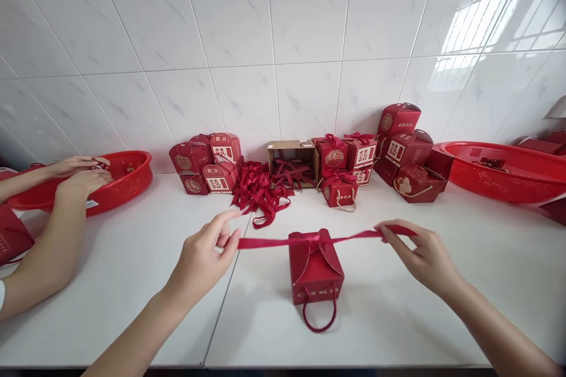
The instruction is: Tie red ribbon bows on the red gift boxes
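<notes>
A small dark red gift box (316, 274) stands upright on the white table, its folded top flaps meeting at the middle. From its front side hangs a red rope handle (319, 330). A red ribbon (265, 242) runs across the top of the box and is stretched out to both sides, with what looks like a knot at the centre. My left hand (201, 259) pinches the ribbon's left end between thumb and fingers. On the other side, my right hand (420, 253) is closed on the right end. Both hands are clear of the box itself.
Behind lie a heap of red ribbons (259, 185) and a cardboard box (289, 145) holding more. Stacked gift boxes stand left (190, 159) and right (407, 147). Red plastic baskets (508, 179) flank the table; at the left one, another person's hands (84, 179) are working.
</notes>
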A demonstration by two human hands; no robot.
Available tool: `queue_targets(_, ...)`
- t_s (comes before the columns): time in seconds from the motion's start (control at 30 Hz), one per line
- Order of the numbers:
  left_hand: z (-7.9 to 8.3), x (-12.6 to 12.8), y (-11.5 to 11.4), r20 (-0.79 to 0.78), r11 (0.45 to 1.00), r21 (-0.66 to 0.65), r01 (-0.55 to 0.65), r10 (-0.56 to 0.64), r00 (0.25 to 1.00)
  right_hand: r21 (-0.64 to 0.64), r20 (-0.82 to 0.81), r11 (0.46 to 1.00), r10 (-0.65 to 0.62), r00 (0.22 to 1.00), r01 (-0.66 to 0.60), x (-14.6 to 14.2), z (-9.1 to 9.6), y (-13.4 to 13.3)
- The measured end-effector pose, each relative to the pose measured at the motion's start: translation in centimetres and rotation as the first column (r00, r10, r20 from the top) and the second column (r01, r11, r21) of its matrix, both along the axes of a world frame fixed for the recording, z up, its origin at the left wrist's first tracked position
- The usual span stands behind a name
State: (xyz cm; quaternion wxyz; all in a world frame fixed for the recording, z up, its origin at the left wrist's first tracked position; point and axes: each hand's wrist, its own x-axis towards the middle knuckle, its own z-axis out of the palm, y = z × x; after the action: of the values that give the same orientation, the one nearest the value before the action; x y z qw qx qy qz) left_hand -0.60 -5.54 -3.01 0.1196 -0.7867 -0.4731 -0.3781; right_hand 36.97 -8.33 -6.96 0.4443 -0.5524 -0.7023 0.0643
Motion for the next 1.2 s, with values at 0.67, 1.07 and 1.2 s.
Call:
queue_targets(0.67, -3.2, 7.9, -0.4, 0.473, 0.666, -0.627, 0.405, -0.087, 0.877, -0.307, -0.052, 0.863, 0.405, 0.913, -0.401, -6.3, -0.6, 1.5)
queue_targets(1.07, -3.2, 7.4, -0.2, 0.452, 0.456, -0.795, 0.399, 0.006, 0.892, -0.442, -0.357, 0.819, 0.214, 0.909, -0.366, -6.3, -1.9, 1.7)
queue_targets(1.2, -3.3, 7.0, -0.3, 0.322, 0.584, -0.775, 0.242, 0.034, 0.946, -0.333, -0.253, 0.866, 0.299, 0.920, -0.373, -4.6, -0.9, 1.0)
